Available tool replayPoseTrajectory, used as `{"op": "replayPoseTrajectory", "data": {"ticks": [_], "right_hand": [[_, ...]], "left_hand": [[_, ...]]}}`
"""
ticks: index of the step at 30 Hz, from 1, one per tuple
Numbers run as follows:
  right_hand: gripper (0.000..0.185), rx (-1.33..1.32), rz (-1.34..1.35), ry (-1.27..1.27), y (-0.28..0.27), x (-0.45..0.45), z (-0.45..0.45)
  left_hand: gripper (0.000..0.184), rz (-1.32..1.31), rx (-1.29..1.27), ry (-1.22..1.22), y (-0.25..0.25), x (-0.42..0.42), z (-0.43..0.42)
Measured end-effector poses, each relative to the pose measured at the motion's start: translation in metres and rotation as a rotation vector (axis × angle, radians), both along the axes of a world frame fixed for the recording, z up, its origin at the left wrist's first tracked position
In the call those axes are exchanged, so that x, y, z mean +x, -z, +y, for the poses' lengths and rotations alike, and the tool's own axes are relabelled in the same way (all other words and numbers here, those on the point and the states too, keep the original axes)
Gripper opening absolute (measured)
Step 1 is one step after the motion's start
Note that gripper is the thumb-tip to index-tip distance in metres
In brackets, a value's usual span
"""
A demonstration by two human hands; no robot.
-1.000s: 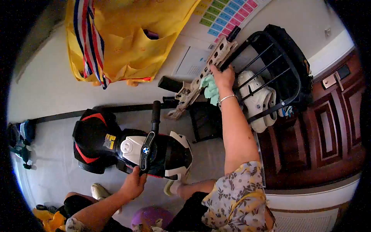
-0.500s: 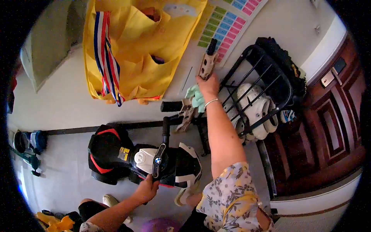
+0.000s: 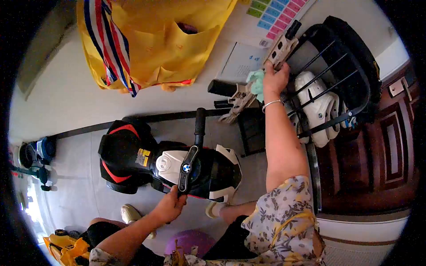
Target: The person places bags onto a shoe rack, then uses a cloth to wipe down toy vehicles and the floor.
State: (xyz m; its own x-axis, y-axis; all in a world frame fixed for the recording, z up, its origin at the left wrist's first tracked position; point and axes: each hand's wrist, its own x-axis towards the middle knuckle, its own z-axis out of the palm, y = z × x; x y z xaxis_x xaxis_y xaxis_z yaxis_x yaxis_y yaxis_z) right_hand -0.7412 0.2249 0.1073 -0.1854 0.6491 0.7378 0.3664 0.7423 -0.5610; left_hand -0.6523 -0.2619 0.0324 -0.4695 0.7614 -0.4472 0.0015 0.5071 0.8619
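My left hand [image 3: 170, 205] is wrapped round the near handlebar grip of a white, black and red ride-on toy motorcycle [image 3: 171, 163]. Its other black grip points toward the wall. Away from me reaches my right hand [image 3: 275, 80], closed on a tan and black toy gun [image 3: 280, 51] beside the wire rack. A mint-green cloth [image 3: 256, 84] is bunched at that hand, against the gun. Whether the fingers also pinch the cloth I cannot make out. The gun's other tan part [image 3: 239, 103] extends toward the motorcycle, with a black end.
A black wire rack [image 3: 344, 82] holds white clogs [image 3: 317, 108] beside a dark wooden door [image 3: 370, 164]. A yellow pocket organizer [image 3: 155, 44] with a striped ribbon [image 3: 106, 40] hangs on the wall. A purple ball [image 3: 191, 243] lies near my legs.
The view has shifted, so the wall items sit higher and the rack farther right. My right hand and the toy gun appear farther right and higher. Both hands keep their hold.
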Motion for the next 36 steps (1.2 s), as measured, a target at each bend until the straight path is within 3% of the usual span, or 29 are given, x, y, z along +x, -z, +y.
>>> {"op": "replayPoseTrajectory", "data": {"ticks": [4,11,16,18,22,30,31,33,34,36], "right_hand": [[0.063,-0.024,-0.198,0.088,-0.025,-0.001,-0.022],[0.081,-0.114,-0.231,0.113,-0.016,0.010,-0.018],[0.077,-0.117,-0.231,0.138,-0.027,0.020,-0.028],[0.076,-0.249,-0.324,0.075,-0.037,0.023,-0.027],[0.069,-0.169,-0.297,0.077,-0.036,0.015,-0.020],[0.059,-0.443,-0.341,0.199,-0.057,0.004,-0.053],[0.059,-0.439,-0.334,0.203,-0.049,0.006,-0.046],[0.059,-0.186,-0.250,0.129,-0.019,0.001,-0.033],[0.063,-0.321,-0.326,0.149,-0.037,0.006,-0.053],[0.065,-0.258,-0.315,0.102,-0.030,0.009,-0.057]], "left_hand": [[0.022,0.037,-0.006,0.032,0.010,-0.002,-0.003],[0.023,0.064,0.004,0.036,0.012,-0.001,-0.003],[0.024,0.084,0.026,0.037,0.009,-0.003,-0.003],[0.025,0.052,0.005,0.023,0.010,-0.002,-0.002],[0.025,0.022,-0.011,0.009,0.013,-0.002,-0.001],[0.023,0.051,-0.041,0.014,0.021,0.000,-0.005],[0.023,0.056,-0.036,0.018,0.016,-0.002,-0.003],[0.023,0.003,0.004,0.036,-0.001,-0.007,-0.003],[0.023,-0.003,-0.003,0.024,0.003,-0.007,-0.004],[0.023,0.047,0.061,0.038,0.019,-0.004,-0.006]]}}
